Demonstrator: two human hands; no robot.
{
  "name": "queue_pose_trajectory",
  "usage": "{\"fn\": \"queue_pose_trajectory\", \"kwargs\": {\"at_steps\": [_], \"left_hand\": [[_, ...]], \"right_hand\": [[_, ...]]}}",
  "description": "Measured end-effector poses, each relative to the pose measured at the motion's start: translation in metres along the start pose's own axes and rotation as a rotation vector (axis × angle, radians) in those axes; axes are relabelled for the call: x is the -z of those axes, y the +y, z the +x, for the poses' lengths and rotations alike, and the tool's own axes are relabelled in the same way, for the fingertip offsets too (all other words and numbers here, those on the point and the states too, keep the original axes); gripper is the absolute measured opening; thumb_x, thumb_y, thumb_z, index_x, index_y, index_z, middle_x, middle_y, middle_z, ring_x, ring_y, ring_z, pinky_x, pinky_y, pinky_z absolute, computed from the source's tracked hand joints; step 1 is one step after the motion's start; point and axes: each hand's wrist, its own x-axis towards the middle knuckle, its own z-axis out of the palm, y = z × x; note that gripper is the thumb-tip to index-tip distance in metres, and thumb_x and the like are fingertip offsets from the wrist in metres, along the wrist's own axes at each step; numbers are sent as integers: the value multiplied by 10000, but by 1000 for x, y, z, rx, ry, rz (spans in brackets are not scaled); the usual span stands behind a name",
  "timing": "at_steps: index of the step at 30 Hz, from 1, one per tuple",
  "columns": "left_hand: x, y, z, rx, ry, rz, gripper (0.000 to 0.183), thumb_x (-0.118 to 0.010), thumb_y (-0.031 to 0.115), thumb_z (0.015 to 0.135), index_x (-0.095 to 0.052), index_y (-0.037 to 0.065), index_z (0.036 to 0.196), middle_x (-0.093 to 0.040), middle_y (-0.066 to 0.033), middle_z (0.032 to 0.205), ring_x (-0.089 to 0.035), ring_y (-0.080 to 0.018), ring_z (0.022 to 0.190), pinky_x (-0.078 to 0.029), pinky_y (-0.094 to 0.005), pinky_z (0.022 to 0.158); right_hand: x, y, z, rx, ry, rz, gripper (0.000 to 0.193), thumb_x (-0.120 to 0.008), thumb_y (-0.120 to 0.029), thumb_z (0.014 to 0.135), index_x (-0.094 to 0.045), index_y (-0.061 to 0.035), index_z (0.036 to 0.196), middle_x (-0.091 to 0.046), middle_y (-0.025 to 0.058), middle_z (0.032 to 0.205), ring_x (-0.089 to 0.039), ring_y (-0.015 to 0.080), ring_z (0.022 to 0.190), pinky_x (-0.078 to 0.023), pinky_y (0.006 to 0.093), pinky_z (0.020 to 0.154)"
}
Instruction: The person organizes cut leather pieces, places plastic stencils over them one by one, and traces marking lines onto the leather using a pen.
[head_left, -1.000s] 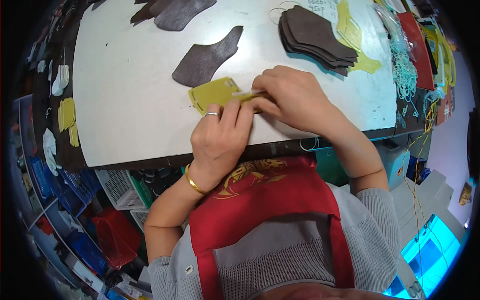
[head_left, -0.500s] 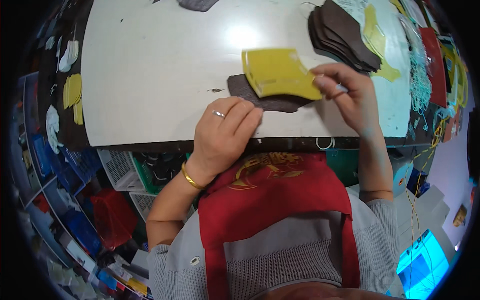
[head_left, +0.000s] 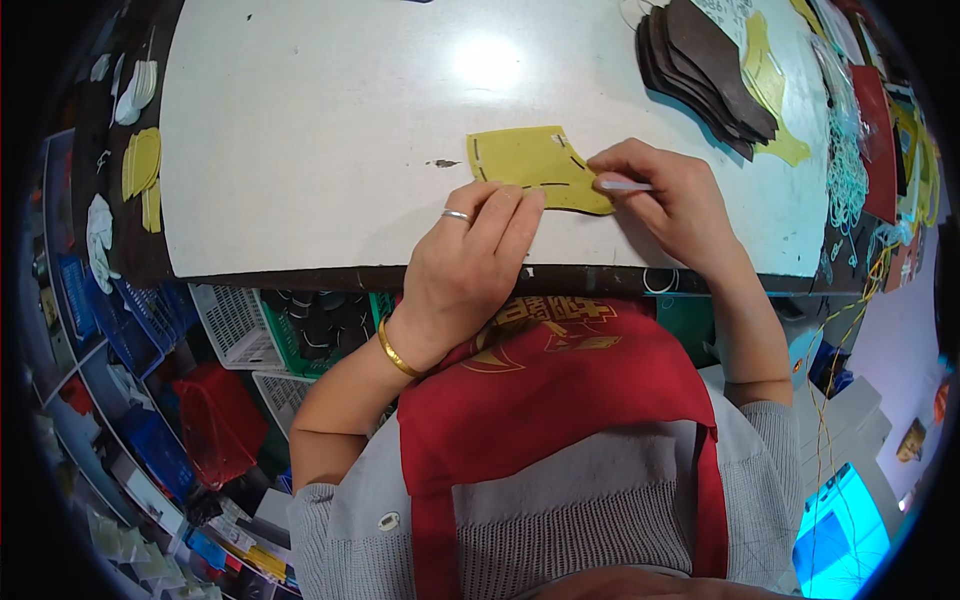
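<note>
A yellow pattern template (head_left: 520,155) with dark slots along its edges lies flat on the white tabletop. It covers a dark brown leather piece, of which only a thin edge shows along the lower right. The fingertips of my left hand (head_left: 470,255) rest on the template's lower edge and press it down; that hand grips nothing. My right hand (head_left: 680,205) is closed round a slim, pale pen (head_left: 628,186), held beside the template's right end. Whether the pen's tip touches the leather is hidden by the fingers.
A fanned stack of dark brown leather pieces (head_left: 705,75) lies at the upper right, beside another yellow template (head_left: 765,75). Tangled teal cords (head_left: 847,160) hang near the table's right edge. Yellow pieces (head_left: 142,165) and a white glove (head_left: 99,235) lie at the left.
The yellow template, raised and tilted in my right hand before, now lies flat over the leather piece. My left fingers have moved onto it, and my right hand now has the pen at its edge.
</note>
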Motion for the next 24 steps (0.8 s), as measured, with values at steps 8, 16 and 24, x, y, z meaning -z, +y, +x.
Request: {"fn": "queue_pose_trajectory", "kwargs": {"at_steps": [8, 16, 24], "left_hand": [[6, 10, 14, -49, -180, 199, 523, -663, 50, 758, -663, 114, 1277, -590, -25, 970, -598, -216, 893, -558, -288, 642], [11, 23, 21, -90, -316, 208, 442, -636, 76, 831, -673, 110, 1271, -573, -77, 971, -588, -260, 924, -553, -335, 737], [-18, 35, 15, -179, -95, 294, 347, -601, 127, 803, -694, -36, 1095, -642, -155, 1076, -629, -284, 941, -552, -356, 819]], "right_hand": [[21, 14, -9, -232, -13, 108, 217, -755, -86, 871, -694, -38, 1074, -752, 68, 910, -726, 140, 876, -552, 269, 797], [18, 15, -18, 52, 295, -178, 175, -766, -207, 865, -685, -99, 978, -702, 74, 844, -697, 248, 727, -533, 347, 617], [14, -34, 34, 296, -44, -51, 227, -544, -275, 1002, -696, -106, 1002, -705, 111, 948, -668, 332, 759, -517, 437, 671]]}}
